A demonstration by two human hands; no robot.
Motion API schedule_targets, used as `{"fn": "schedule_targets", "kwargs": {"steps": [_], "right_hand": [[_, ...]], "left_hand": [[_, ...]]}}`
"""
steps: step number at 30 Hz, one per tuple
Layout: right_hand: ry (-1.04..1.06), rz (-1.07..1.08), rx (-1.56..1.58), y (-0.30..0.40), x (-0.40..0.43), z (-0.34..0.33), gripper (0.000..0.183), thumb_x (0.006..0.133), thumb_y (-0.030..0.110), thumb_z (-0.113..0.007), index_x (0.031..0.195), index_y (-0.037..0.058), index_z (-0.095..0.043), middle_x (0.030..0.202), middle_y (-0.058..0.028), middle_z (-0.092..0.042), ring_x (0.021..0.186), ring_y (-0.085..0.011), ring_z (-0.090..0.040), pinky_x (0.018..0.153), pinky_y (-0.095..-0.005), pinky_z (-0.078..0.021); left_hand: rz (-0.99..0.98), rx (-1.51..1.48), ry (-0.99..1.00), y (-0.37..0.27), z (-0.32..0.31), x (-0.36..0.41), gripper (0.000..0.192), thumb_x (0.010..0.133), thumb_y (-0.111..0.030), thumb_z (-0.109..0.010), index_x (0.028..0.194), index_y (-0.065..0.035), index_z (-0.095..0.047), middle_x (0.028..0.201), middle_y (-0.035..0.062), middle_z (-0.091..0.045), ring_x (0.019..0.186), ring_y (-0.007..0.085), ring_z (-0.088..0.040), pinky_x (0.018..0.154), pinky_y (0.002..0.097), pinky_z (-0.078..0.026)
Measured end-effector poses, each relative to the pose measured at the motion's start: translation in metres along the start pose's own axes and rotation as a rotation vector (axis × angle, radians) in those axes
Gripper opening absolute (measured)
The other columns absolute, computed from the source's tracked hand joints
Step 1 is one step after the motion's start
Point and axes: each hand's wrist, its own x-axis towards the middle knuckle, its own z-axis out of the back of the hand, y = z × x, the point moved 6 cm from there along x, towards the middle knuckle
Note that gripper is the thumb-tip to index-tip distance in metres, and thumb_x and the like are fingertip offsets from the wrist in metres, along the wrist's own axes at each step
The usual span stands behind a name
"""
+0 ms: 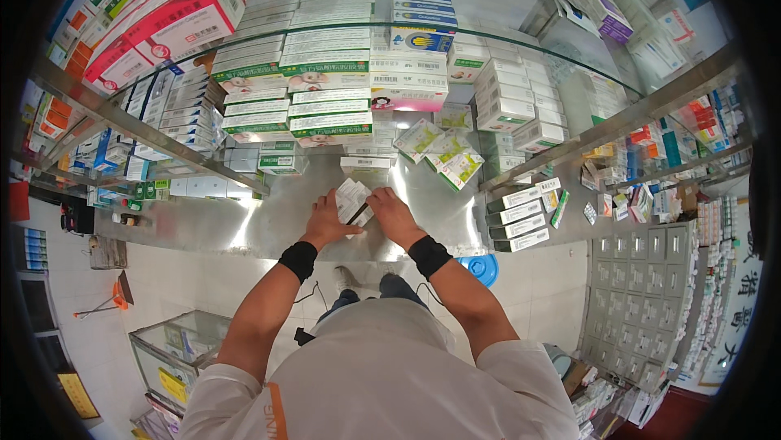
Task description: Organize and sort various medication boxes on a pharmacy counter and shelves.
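On the steel counter (287,220), close to its front edge, lie small white medicine boxes (352,196) with printed writing, side by side between my hands. My left hand (326,219) is at their left side, thumb stretched along the near edge. My right hand (393,214) has its fingertips on their right side, beside a dark narrow strip. Whether either hand grips a box or only touches it, I cannot tell. Just beyond stands another white box (366,164). Green and white boxes (457,165) lie loosely to the right of it.
A glass shelf (341,26) with stacked medicine boxes spans above the counter. Steel frame bars (183,144) slope down at both sides. Dark-ended white boxes (518,217) lie in a row at the right, near a blister pack (589,213). A blue lid or basin (482,268) is below the counter.
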Motion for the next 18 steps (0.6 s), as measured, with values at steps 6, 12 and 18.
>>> {"fn": "schedule_targets", "kwargs": {"steps": [6, 12, 18], "right_hand": [[-0.017, -0.298, -0.041, -0.095, 0.027, 0.02, 0.03, 0.076, 0.004, -0.063, 0.105, 0.0025, -0.067, 0.117, -0.0158, -0.063, 0.111, -0.0365, -0.058, 0.099, -0.0451, -0.048], [0.057, -0.501, -0.317, -0.144, 0.07, 0.05, 0.064, 0.07, 0.043, -0.077, 0.119, 0.0025, -0.068, 0.145, -0.0288, -0.046, 0.135, -0.0441, -0.042, 0.116, -0.0517, -0.0307], [0.205, -0.682, -0.313, -0.222, 0.074, 0.031, 0.099, 0.058, 0.058, -0.079, 0.141, 0.009, -0.058, 0.152, -0.036, -0.033, 0.147, -0.0525, -0.02, 0.116, -0.0644, -0.0223]], "left_hand": [[0.049, -0.06, 0.033, 0.007, 0.001, 0.014, 0.123, 0.059, -0.047, -0.091, 0.154, -0.0034, -0.026, 0.139, 0.0243, -0.047, 0.126, 0.0457, -0.046, 0.108, 0.0494, -0.042], [0.117, -0.053, 0.022, 0.013, 0.003, 0.006, 0.119, 0.063, -0.044, -0.09, 0.154, -0.0037, -0.026, 0.138, 0.0231, -0.047, 0.126, 0.0457, -0.046, 0.107, 0.0496, -0.042], [0.115, -0.025, 0.053, -0.001, -0.004, 0.014, 0.12, 0.064, -0.045, -0.09, 0.155, -0.0036, -0.024, 0.139, 0.0232, -0.046, 0.126, 0.0459, -0.046, 0.107, 0.0507, -0.042]]}}
